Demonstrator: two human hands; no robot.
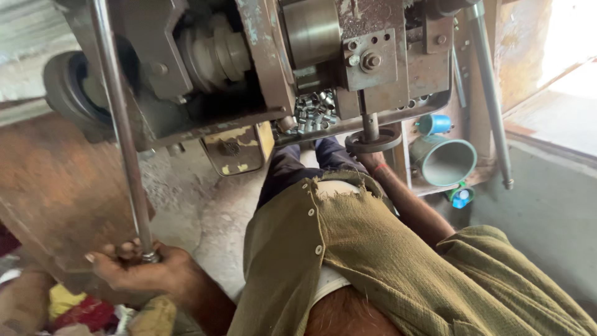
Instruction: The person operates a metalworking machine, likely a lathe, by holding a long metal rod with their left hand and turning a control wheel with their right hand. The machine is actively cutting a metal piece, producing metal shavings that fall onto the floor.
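My left hand (140, 269) is closed around the lower end of a long steel rod (121, 124) that rises up past the rusty machine (367, 62). My right arm reaches forward under the machine to a dark metal ring (374, 142) on a short vertical shaft. Only the wrist end of my right hand (369, 159) shows, with a red thread around it; the fingers are hidden behind the ring. Several small shiny metal sleeves (314, 112) lie heaped in the machine's tray just left of the shaft.
A second long steel rod (491, 93) slants down at the right. Beside it a shelf holds a grey-green funnel-shaped cup (444, 160) and a blue cap (435, 123). A rusty plate (56, 199) and coloured rags (74, 310) are at the left.
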